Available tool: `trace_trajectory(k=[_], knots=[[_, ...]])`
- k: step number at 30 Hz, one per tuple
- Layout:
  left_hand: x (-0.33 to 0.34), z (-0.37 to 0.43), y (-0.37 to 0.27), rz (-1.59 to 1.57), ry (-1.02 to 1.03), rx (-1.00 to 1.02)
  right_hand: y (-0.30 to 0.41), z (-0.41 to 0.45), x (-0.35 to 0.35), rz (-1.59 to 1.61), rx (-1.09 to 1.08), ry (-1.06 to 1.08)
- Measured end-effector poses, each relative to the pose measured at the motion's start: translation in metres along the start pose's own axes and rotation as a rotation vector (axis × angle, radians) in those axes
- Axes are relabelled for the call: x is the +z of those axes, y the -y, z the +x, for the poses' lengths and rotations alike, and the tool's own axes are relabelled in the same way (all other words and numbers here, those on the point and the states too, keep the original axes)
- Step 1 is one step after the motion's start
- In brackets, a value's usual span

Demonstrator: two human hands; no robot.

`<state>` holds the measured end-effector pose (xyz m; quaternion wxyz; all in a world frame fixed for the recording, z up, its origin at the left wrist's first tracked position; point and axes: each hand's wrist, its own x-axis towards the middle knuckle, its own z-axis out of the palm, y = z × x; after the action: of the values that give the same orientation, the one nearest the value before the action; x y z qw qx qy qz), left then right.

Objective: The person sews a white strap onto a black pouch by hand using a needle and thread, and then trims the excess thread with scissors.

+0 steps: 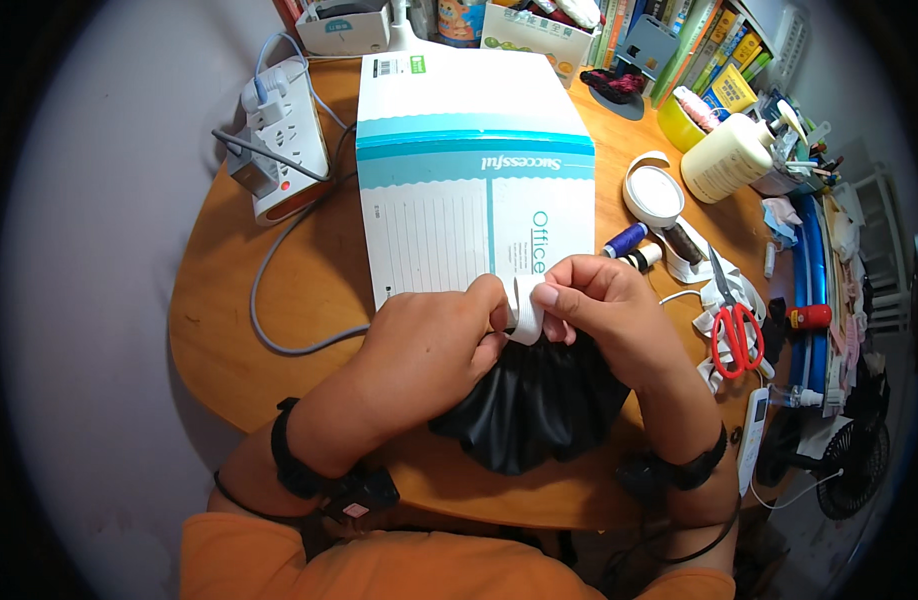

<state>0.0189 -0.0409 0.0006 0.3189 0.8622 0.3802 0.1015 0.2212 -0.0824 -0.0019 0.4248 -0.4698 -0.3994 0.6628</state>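
Observation:
My left hand [444,326] and my right hand [594,300] meet over the near end of a white and teal folder [429,225]. Between them a white elastic band [529,307] bends into a loop; the right thumb and fingers pinch one side, and the left fingers close on the other. Gathered black glossy fabric [538,409] hangs just below both hands, over the wooden table. The left fingertips are partly hidden, so whether they also grip the fabric cannot be told.
Right of the folder lie a roll of white elastic [654,193], purple thread [625,240], and red-handled scissors [736,337] on white scraps. A pump bottle [727,159] stands behind. At left is a power strip [288,142] with a grey cable [258,285]; a remote control [751,439] lies near the right edge.

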Motion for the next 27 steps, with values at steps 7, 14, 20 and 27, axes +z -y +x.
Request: trace_trajectory(k=[7,14,20,27], knots=[[-0.005,0.000,-0.002,-0.049,0.050,-0.051,-0.009,0.002,-0.007,0.083,0.074,-0.110],[-0.006,0.001,-0.003,-0.018,0.086,-0.031,-0.005,0.002,-0.004,-0.031,0.106,-0.027],[-0.005,0.002,0.000,-0.037,0.074,-0.005,-0.012,0.000,0.009,-0.116,0.044,-0.113],[-0.004,0.003,0.000,-0.103,0.064,0.003,-0.010,-0.009,0.011,-0.168,0.015,-0.054]])
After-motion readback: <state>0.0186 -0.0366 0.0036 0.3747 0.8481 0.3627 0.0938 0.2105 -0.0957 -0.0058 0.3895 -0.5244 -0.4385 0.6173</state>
